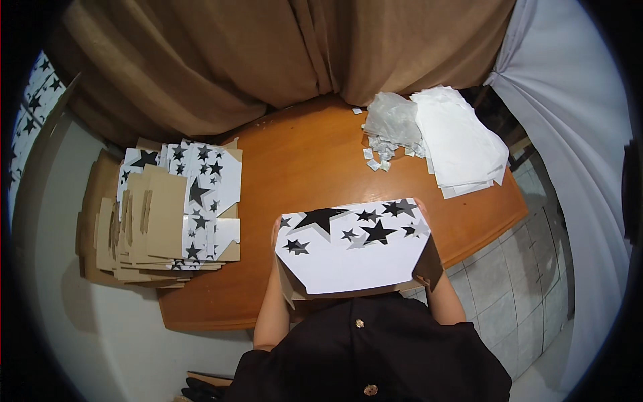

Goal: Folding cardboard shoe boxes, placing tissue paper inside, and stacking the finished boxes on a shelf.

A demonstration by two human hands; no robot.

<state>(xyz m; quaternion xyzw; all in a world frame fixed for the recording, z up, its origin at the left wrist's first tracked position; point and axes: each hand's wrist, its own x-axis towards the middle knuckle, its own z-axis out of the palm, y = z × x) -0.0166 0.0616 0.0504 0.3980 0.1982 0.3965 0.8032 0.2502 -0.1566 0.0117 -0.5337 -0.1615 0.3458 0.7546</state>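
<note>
Close in front of my body I hold a partly folded cardboard box (355, 261), its white face printed with black and grey stars and its brown side flaps bent down. My left hand (275, 230) grips the box's left edge; only a little of the fingers shows there. On the opposite edge, my right hand (422, 209) has its fingertips at the top right corner, while most of that hand is hidden behind the cardboard. The underside of the box cannot be seen.
A stack of flat star-printed cardboard pieces (157, 214) sits at the table's left. White paper sheets (462, 141), a clear plastic bag (394, 119) and several small white packets (378, 161) lie at the far right. Brown curtains (201, 60) hang behind the wooden table (295, 161).
</note>
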